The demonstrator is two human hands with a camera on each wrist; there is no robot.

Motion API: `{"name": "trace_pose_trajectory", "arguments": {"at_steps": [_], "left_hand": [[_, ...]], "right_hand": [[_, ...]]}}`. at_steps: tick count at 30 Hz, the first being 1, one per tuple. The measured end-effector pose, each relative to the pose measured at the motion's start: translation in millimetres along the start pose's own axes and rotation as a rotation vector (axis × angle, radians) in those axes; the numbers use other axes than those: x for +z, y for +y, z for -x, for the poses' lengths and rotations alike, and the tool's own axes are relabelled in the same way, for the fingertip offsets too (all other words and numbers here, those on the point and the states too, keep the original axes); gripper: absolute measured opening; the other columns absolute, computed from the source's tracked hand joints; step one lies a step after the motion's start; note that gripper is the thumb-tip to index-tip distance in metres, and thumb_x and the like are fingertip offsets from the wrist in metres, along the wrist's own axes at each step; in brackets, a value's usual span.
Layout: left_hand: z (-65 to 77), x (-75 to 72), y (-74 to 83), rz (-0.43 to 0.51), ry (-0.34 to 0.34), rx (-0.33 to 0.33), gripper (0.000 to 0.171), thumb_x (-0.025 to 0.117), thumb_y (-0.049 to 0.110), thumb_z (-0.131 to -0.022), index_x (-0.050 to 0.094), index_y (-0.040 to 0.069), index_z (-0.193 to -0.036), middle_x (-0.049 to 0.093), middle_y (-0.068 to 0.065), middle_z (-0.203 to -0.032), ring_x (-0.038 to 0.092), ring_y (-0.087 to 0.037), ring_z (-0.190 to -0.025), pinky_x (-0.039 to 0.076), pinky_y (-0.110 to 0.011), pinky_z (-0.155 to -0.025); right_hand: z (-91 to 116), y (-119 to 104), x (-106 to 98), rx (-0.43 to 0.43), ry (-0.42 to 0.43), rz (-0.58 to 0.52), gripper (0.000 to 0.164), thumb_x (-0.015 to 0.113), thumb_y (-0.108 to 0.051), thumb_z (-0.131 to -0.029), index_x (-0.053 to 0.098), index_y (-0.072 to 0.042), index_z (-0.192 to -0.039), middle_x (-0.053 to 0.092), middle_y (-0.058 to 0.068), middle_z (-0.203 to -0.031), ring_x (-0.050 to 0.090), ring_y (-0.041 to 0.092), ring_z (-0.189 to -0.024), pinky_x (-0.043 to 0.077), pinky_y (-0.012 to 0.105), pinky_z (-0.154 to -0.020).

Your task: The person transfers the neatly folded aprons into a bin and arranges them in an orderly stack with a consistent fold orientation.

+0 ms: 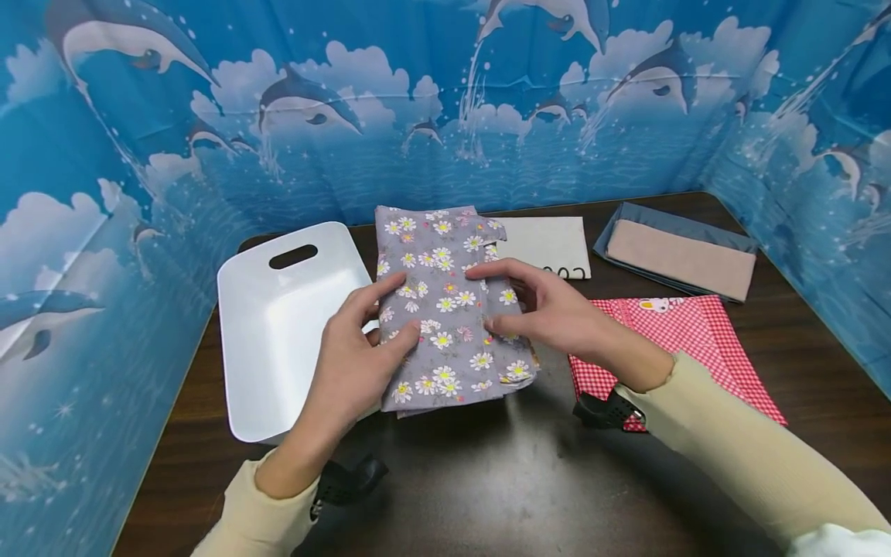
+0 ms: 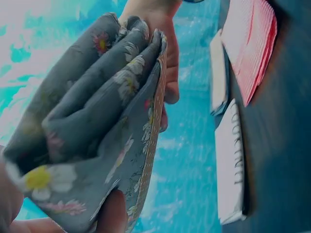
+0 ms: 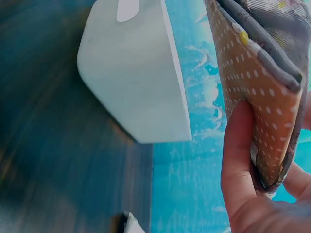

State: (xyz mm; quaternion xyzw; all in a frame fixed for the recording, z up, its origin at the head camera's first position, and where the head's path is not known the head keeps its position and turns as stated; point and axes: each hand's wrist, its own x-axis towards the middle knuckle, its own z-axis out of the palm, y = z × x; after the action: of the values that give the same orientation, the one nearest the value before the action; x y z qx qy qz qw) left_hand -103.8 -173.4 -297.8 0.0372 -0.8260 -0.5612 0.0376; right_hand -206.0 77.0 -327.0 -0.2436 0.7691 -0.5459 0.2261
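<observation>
A folded grey cloth with a daisy print is held up over the table between two hands. My left hand grips its left edge, thumb on the top face and other fingers partly hidden behind. On the opposite edge, my right hand holds the cloth, with fingertips on the printed face. Several stacked folds of the cloth show at its end in the left wrist view. Its underside, seen in the right wrist view, has an orange-brown panel with white dots, and a finger presses against it.
A white bin with a handle slot stands at left. Behind the daisy cloth lies a white folded cloth with lettering. A blue-and-beige folded cloth and a red checked cloth lie at right. A dolphin-print curtain surrounds the dark table.
</observation>
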Motion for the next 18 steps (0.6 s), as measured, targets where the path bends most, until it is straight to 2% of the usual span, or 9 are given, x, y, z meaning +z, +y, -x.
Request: {"name": "trace_pose_trajectory", "arguments": {"at_steps": [3,6,11,14,18], "left_hand": [[-0.8,-12.0,2.3,0.030,0.042,-0.021,0.062,0.070,0.002,-0.100,0.054,0.015,-0.158,0.058,-0.017,-0.141,0.076,-0.020,-0.095,0.062,-0.020,-0.070],[0.2,-24.9,4.0,0.012,0.098,-0.018,0.061,0.071,0.003,-0.100,0.054,0.014,-0.158,0.059,-0.017,-0.142,0.069,-0.015,-0.100,0.060,-0.017,-0.072],[3.1,-43.3,3.9,-0.028,0.207,-0.001,0.059,0.073,0.004,-0.100,0.056,0.013,-0.156,0.059,-0.012,-0.144,0.058,-0.019,-0.112,0.058,-0.013,-0.076],[4.9,-52.9,2.4,-0.048,0.265,-0.007,0.058,0.073,0.005,-0.100,0.058,0.015,-0.155,0.059,-0.010,-0.144,0.058,-0.017,-0.112,0.058,-0.013,-0.075],[6.7,-65.3,-0.9,-0.091,0.330,-0.046,0.057,0.074,0.009,-0.100,0.059,0.019,-0.155,0.059,-0.006,-0.144,0.058,-0.013,-0.111,0.056,-0.013,-0.072]], "right_hand": [[-8,-8,5,-0.023,-0.020,-0.049,0.065,0.077,-0.011,-0.097,0.056,-0.029,-0.155,0.053,0.003,-0.157,0.060,0.029,-0.133,0.057,0.035,-0.097],[-17,-16,13,-0.041,-0.048,-0.122,0.066,0.077,-0.009,-0.096,0.056,-0.028,-0.156,0.052,0.001,-0.157,0.061,0.027,-0.130,0.059,0.033,-0.094],[-32,-28,28,-0.076,-0.114,-0.234,0.067,0.075,-0.005,-0.095,0.054,-0.022,-0.157,0.050,0.003,-0.158,0.062,0.026,-0.125,0.060,0.031,-0.090],[-41,-34,36,-0.089,-0.134,-0.276,0.068,0.075,-0.004,-0.095,0.054,-0.021,-0.158,0.050,0.003,-0.159,0.062,0.026,-0.125,0.061,0.031,-0.089],[-52,-41,48,-0.090,-0.152,-0.329,0.070,0.073,-0.001,-0.094,0.053,-0.022,-0.158,0.051,0.005,-0.157,0.062,0.026,-0.126,0.061,0.032,-0.088]]}}
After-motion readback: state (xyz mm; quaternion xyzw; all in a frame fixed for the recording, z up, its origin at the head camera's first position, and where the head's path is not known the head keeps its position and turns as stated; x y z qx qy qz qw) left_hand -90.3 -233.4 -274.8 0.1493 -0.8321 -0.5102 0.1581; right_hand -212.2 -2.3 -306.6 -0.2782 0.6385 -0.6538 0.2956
